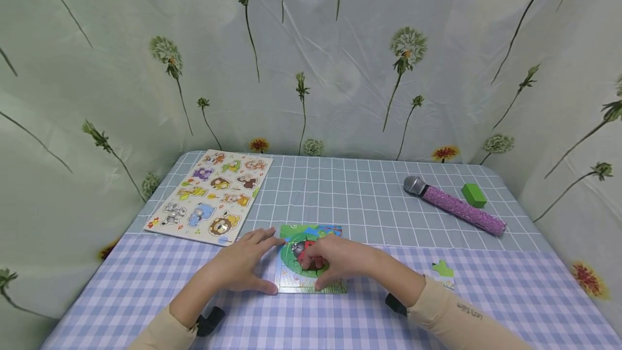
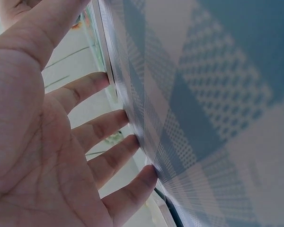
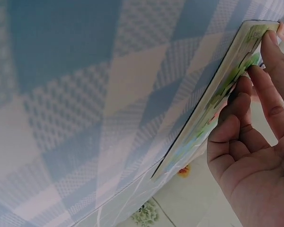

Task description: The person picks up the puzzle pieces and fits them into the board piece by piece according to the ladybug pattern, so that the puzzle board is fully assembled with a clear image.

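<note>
A small ladybug jigsaw puzzle (image 1: 303, 283) lies flat on the checked cloth, showing a red ladybug on a green leaf. My left hand (image 1: 248, 261) is spread at its left side, with thumb and forefinger at the board's edge; in the left wrist view the other fingertips rest on the cloth. My right hand (image 1: 335, 258) reaches over the picture and hides part of the ladybug. In the right wrist view its thumb and forefinger touch the puzzle's surface, the remaining fingers bent. A loose puzzle piece (image 1: 443, 269), green and pale, lies beyond the right forearm.
A larger animal puzzle board (image 1: 194, 209) lies at the back left. Towards the back right are a microphone (image 1: 457, 205) with a glittery purple handle and a green block (image 1: 473, 195). A floral curtain (image 1: 340, 69) hangs behind the table.
</note>
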`<state>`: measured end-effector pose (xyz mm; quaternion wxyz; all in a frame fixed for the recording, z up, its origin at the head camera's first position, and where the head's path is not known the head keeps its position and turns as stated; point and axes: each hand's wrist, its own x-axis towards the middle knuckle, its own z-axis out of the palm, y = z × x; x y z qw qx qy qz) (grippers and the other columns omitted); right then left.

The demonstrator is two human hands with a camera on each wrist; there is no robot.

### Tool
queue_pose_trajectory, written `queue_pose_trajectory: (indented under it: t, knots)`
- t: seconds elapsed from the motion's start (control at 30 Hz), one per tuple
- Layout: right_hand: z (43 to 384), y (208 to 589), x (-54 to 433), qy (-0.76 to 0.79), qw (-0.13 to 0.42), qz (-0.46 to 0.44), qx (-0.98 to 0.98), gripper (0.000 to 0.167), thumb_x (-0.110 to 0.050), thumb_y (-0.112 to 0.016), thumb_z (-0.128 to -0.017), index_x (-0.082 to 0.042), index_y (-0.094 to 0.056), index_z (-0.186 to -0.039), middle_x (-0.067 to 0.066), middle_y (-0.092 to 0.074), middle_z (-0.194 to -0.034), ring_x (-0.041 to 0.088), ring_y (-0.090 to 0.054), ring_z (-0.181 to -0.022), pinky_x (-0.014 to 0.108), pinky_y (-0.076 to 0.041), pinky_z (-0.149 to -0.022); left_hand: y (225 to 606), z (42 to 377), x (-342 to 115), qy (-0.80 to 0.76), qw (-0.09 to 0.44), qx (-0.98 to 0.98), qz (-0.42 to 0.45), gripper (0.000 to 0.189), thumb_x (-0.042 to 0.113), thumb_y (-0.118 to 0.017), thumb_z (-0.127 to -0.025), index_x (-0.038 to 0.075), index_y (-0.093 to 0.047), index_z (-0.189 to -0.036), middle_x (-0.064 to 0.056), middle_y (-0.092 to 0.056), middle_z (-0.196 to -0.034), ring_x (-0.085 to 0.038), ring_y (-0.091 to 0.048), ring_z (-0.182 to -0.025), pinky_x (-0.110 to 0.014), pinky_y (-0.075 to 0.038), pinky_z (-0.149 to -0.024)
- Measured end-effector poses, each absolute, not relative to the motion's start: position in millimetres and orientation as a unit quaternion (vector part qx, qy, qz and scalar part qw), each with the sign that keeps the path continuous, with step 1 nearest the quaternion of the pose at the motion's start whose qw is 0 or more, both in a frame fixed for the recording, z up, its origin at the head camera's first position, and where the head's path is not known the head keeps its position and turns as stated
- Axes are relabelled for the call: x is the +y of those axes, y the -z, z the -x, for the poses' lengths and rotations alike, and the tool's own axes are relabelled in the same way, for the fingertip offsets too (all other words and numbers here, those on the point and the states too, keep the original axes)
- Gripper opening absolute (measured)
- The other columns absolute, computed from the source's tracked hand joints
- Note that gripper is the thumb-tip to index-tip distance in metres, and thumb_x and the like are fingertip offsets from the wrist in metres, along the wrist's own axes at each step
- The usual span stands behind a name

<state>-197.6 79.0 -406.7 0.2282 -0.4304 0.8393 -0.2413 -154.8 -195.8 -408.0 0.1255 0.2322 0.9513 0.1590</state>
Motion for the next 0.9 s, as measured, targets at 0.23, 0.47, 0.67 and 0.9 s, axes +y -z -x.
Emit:
queue_pose_trajectory:
  t: [0.23,0.47,0.67,0.9]
  knots:
    - [196,407,82,0.234,0.212,0.44,0.841,0.035,-0.019,-0.094,-0.084,-0.015,-0.078,-0.114,-0.009,-0.071,-0.095,0.0,-0.057,-0.083,0.014,-0.052,-0.077,407,155,-196,-0.159,0.125,0.951,-0.233,0.098,0.064,-0.091,-0.075,0.024,-0.054,-0.155,-0.017,-0.04,-0.172,-0.048,-0.038,-0.157,-0.074,-0.043,-0.116]
    - [195,404,92,0.241,0.208,0.437,0.841,0.03,-0.024,-0.09,-0.089,-0.017,-0.078,-0.116,-0.008,-0.069,-0.099,0.003,-0.057,-0.088,0.016,-0.052,-0.081,409,156,-196,-0.158,0.125,0.951,-0.235,0.097,0.064,-0.091,-0.076,0.023,-0.054,-0.156,-0.017,-0.041,-0.171,-0.049,-0.038,-0.157,-0.074,-0.043,-0.117]
    - [196,398,110,0.236,0.192,0.42,0.855,0.027,-0.026,-0.088,-0.092,-0.019,-0.079,-0.117,-0.008,-0.071,-0.105,0.005,-0.061,-0.095,0.021,-0.055,-0.087,410,157,-196,-0.154,0.121,0.953,-0.233,0.097,0.062,-0.092,-0.075,0.024,-0.055,-0.155,-0.017,-0.041,-0.171,-0.048,-0.038,-0.157,-0.073,-0.042,-0.118]
    - [195,392,142,0.248,0.178,0.395,0.867,0.029,-0.026,-0.086,-0.093,-0.017,-0.078,-0.12,-0.005,-0.07,-0.104,0.008,-0.062,-0.093,0.024,-0.055,-0.083,411,156,-195,-0.154,0.119,0.954,-0.229,0.099,0.063,-0.092,-0.074,0.024,-0.054,-0.156,-0.017,-0.041,-0.172,-0.048,-0.039,-0.157,-0.073,-0.042,-0.118]
